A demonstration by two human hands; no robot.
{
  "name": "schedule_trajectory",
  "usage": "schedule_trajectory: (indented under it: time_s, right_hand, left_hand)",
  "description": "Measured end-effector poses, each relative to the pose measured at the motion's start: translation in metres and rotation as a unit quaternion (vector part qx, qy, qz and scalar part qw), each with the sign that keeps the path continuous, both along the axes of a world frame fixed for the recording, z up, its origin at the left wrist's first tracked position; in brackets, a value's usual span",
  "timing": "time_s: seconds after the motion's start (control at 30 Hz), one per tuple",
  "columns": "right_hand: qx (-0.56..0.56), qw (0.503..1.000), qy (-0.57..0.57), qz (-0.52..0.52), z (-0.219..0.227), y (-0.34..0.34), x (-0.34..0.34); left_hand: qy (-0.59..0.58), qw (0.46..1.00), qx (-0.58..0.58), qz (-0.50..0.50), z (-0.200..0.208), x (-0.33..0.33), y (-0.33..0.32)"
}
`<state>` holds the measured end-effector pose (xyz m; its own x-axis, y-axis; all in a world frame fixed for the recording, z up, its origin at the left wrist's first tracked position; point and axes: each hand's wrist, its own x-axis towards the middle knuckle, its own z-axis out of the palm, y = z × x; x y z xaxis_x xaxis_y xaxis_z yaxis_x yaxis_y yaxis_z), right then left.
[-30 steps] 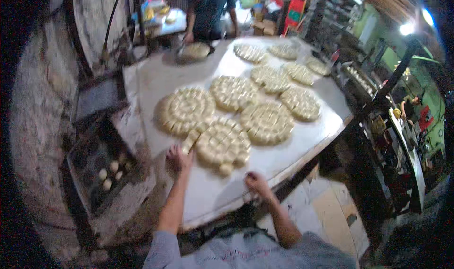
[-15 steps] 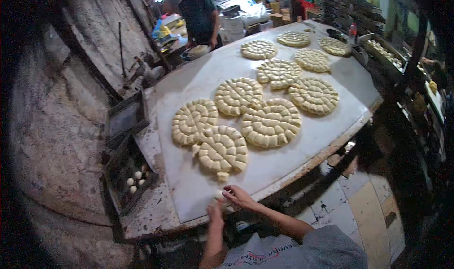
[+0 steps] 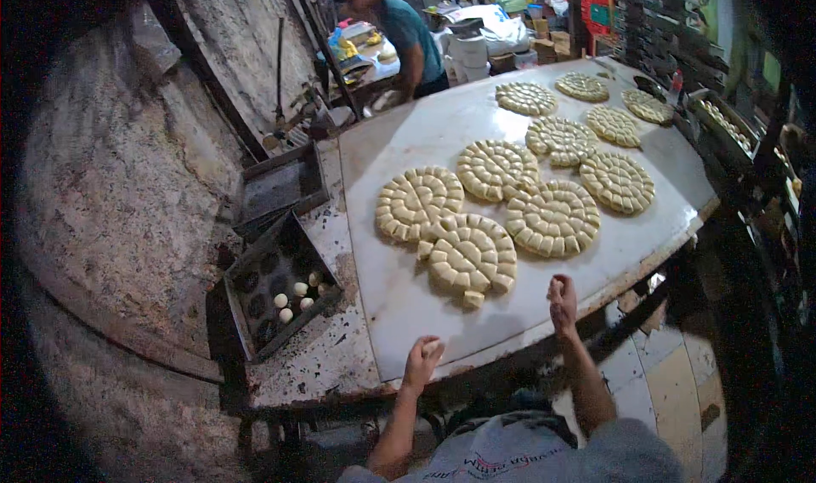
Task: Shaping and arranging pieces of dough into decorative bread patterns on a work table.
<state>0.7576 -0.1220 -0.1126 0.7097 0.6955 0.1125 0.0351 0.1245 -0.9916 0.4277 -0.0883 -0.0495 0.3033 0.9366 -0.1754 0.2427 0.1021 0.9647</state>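
Both my hands hover over the near edge of the marble table, well apart. My left hand is closed, with a pale bit of dough showing at its fingertips. To the right, my right hand has its fingers curled closed; whatever they hold, if anything, is too small to make out. Closest to both is a scored round of dough, cut into blocks, with a loose dough piece at its near side. Another cut round lies just beyond my right hand.
More cut dough rounds spread toward the table's far end. At left, a dark metal tray holds several dough balls, beside another tray. A person in a teal shirt stands behind. At right is a box of dough pieces.
My hands were together around a small dough piece and have separated, the right one moving right and away from me. The view has shifted, and the other person now leans left.
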Motion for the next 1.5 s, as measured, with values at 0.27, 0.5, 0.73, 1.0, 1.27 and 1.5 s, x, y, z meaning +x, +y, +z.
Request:
schedule_trajectory:
  time_s: [0.27,0.5,0.73,1.0,1.27,1.5]
  right_hand:
    - [-0.224,0.791,-0.563,-0.088,0.018,0.027,-0.002]
    - [-0.125,0.895,-0.427,-0.019,-0.084,0.012,-0.008]
    - [-0.201,0.790,-0.571,0.094,-0.002,0.043,0.031]
    - [-0.109,0.818,-0.521,0.217,-0.021,0.010,-0.001]
    - [-0.106,0.809,-0.575,-0.053,-0.026,0.074,0.040]
    - [-0.058,0.819,-0.538,0.191,-0.020,-0.011,0.020]
  left_hand:
    - [0.332,0.853,0.400,0.046,-0.046,-0.002,0.096]
    - [0.339,0.861,0.375,-0.060,-0.043,0.071,0.017]
    - [0.344,0.852,0.366,0.145,-0.088,-0.003,0.085]
    - [0.297,0.884,0.339,0.123,-0.068,0.065,-0.002]
    - [0.325,0.827,0.290,0.354,-0.103,0.036,0.117]
    - [0.297,0.862,0.377,0.167,-0.097,0.041,0.017]
